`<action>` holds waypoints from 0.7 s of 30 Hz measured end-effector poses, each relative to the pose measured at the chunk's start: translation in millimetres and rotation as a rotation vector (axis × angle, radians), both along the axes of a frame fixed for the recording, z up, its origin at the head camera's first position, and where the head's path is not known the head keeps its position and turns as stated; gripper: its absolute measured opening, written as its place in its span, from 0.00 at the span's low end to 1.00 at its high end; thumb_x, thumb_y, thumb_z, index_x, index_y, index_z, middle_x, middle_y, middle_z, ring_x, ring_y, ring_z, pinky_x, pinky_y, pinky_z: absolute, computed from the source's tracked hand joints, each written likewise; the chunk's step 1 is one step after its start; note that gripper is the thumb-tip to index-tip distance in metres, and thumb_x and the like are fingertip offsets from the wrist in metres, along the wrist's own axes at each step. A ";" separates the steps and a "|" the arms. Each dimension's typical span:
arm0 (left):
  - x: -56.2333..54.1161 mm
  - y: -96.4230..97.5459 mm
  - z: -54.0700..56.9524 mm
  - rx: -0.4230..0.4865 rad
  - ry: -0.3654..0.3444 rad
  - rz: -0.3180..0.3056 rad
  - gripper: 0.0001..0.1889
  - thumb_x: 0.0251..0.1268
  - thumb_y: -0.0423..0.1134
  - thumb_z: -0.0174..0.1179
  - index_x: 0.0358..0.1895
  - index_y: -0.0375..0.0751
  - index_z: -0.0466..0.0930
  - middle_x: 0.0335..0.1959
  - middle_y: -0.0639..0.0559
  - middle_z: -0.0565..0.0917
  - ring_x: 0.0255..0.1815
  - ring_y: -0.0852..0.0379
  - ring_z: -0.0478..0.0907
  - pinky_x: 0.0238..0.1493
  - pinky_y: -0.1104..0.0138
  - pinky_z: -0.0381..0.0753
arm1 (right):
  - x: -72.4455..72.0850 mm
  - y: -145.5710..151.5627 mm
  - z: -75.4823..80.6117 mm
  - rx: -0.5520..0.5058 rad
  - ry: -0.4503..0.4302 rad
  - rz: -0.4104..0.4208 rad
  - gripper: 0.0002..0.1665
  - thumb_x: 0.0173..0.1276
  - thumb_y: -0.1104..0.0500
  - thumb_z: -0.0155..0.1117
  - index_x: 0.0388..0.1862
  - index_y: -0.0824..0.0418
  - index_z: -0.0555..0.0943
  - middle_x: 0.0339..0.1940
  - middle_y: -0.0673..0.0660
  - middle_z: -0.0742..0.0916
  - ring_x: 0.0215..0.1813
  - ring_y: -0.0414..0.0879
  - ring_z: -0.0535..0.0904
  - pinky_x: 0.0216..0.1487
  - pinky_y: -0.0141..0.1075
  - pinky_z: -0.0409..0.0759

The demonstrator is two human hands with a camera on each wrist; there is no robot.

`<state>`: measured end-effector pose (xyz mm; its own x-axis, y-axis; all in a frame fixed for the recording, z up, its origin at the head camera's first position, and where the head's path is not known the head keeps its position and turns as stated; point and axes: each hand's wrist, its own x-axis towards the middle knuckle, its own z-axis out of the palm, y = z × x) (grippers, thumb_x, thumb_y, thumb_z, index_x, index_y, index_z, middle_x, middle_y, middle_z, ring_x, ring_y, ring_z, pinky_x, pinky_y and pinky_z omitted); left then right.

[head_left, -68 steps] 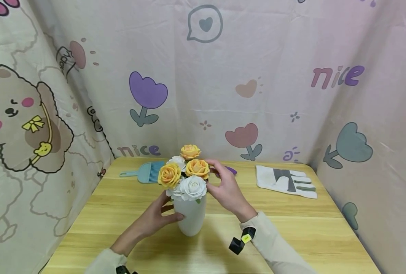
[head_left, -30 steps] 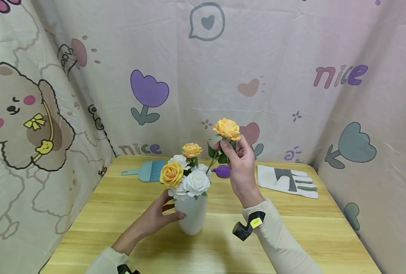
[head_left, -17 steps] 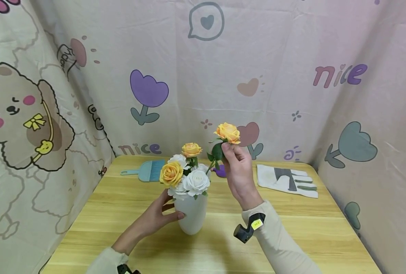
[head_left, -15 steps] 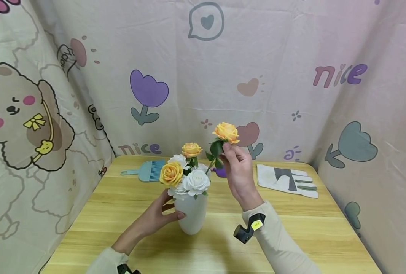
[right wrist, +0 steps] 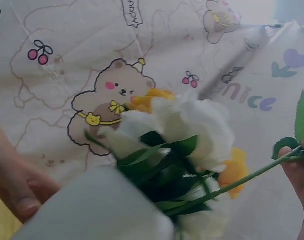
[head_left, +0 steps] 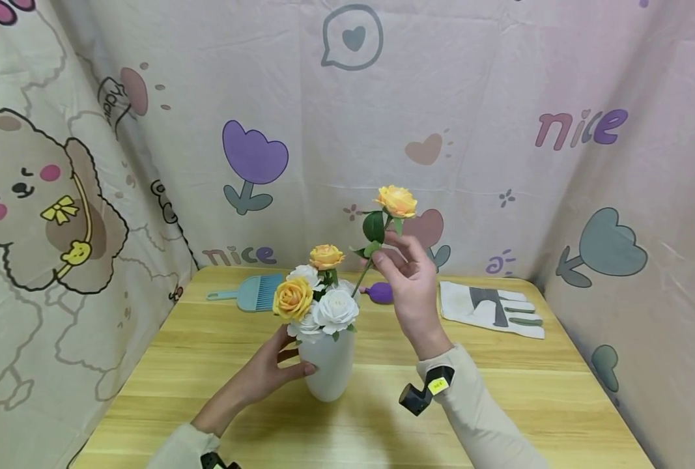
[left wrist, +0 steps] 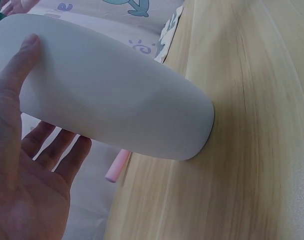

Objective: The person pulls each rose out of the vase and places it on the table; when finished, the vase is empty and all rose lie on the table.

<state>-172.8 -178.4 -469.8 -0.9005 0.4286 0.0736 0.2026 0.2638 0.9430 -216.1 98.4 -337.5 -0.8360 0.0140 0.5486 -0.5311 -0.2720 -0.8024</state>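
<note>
A white vase (head_left: 328, 368) stands on the table, filled with white roses (head_left: 337, 311) and yellow roses (head_left: 293, 298). My left hand (head_left: 268, 372) grips its left side; in the left wrist view the thumb lies across the vase wall (left wrist: 117, 95) with fingers behind. To the upper right, my right hand (head_left: 413, 293) pinches the stem of another yellow rose (head_left: 397, 202) below its bloom. That stem (right wrist: 241, 180) slants down to the vase mouth in the right wrist view, its lower end hidden among leaves and blooms.
On the wooden table (head_left: 236, 365), a light-blue dustpan with comb-like teeth (head_left: 258, 293) lies at back left. A purple object (head_left: 381, 293) lies behind the vase, partly hidden. A white and grey glove (head_left: 490, 309) lies at back right. Patterned curtains (head_left: 347, 130) surround the table.
My right hand went from among the blooms to the upper right, lifting a yellow rose. The rose dipped slightly, then rose again, with the grip now lower on its stem. My left hand stayed put.
</note>
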 end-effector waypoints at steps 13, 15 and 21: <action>0.3 -0.8 -1.4 -0.002 0.007 0.012 0.47 0.75 0.43 0.72 0.87 0.44 0.52 0.86 0.33 0.62 0.84 0.26 0.63 0.79 0.36 0.74 | -8.9 19.4 58.3 -0.222 0.147 -0.076 0.22 0.76 0.78 0.61 0.58 0.55 0.85 0.50 0.51 0.90 0.43 0.42 0.89 0.51 0.38 0.94; 0.6 -0.8 -1.1 0.002 0.001 0.013 0.47 0.75 0.43 0.72 0.87 0.44 0.52 0.86 0.33 0.62 0.84 0.27 0.63 0.79 0.36 0.74 | -11.1 30.5 72.0 -0.285 0.154 -0.083 0.24 0.76 0.78 0.61 0.61 0.57 0.85 0.55 0.53 0.89 0.43 0.43 0.88 0.50 0.37 0.94; 0.2 1.2 -1.1 0.010 -0.003 0.017 0.46 0.75 0.43 0.72 0.87 0.45 0.53 0.86 0.35 0.62 0.84 0.29 0.63 0.80 0.38 0.74 | -10.7 88.4 90.0 -0.408 0.158 -0.130 0.23 0.75 0.78 0.65 0.66 0.70 0.82 0.66 0.66 0.84 0.51 0.51 0.87 0.46 0.36 0.93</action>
<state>-172.5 -177.2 -470.9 -0.9079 0.4125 0.0752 0.1953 0.2573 0.9464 -226.7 186.8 -247.4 -0.7193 0.3547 0.5974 -0.6892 -0.4721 -0.5496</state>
